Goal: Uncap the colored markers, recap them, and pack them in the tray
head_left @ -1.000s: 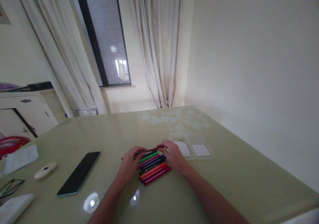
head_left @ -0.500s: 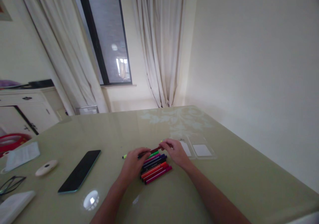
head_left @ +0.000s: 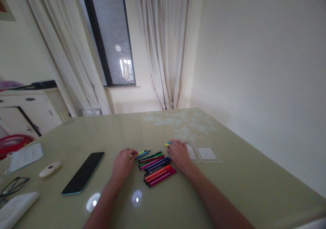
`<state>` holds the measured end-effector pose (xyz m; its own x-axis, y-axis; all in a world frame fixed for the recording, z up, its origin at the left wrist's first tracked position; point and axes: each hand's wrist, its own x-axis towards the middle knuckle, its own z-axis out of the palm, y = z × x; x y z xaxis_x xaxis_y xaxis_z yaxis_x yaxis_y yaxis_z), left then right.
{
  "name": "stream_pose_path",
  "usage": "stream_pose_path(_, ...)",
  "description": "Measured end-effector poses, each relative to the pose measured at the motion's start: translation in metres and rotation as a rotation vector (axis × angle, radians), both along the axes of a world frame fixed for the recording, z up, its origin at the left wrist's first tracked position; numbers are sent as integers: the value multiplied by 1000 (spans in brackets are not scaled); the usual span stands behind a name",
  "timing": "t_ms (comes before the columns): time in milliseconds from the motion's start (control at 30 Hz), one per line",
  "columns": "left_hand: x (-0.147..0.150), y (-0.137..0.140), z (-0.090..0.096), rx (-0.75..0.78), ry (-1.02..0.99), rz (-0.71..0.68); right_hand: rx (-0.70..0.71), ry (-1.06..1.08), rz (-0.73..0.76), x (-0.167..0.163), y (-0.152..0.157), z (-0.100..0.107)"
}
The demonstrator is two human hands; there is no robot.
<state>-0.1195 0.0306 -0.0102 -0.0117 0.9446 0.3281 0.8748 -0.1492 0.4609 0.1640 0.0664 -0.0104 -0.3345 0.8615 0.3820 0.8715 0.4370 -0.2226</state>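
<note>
My left hand (head_left: 124,161) is closed in a pinch on the left end of a light-blue marker (head_left: 143,154), whose dark narrow tip points right. A yellow-green marker (head_left: 142,152) lies right behind it. My right hand (head_left: 178,154) rests palm down on the table, fingers apart, at the left side of a clear plastic case. By its fingertips show a small yellow piece (head_left: 166,144) and a bit of blue, partly covered by the fingers. Between the hands several markers (head_left: 156,169) lie side by side: green, brown, purple, dark blue, black, orange, red and magenta.
The clear open case (head_left: 215,158) holds white inserts. Left on the glossy table (head_left: 229,191) lie a black phone (head_left: 84,173), a white oval object (head_left: 50,169), glasses (head_left: 15,187), a white block (head_left: 19,208) and a pale mask-like sheet (head_left: 26,157). A wall stands to the right.
The brown marker, held between both hands before, now lies in the row. My left hand has moved left onto the light-blue marker; my right hand has lowered beside the case.
</note>
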Motion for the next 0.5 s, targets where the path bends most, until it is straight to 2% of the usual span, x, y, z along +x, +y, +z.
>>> stream_pose_path(100, -3, 0, -2, -44, 38, 12, -5, 5, -18, -2, 0, 2)
stream_pose_path(333, -1, 0, -4, -32, 171, 134, -13, -19, -32, -3, 1, 1)
stream_pose_path(500, -5, 0, -6, -79, 69, 149, -6, 53, -23, -2, 3, -2)
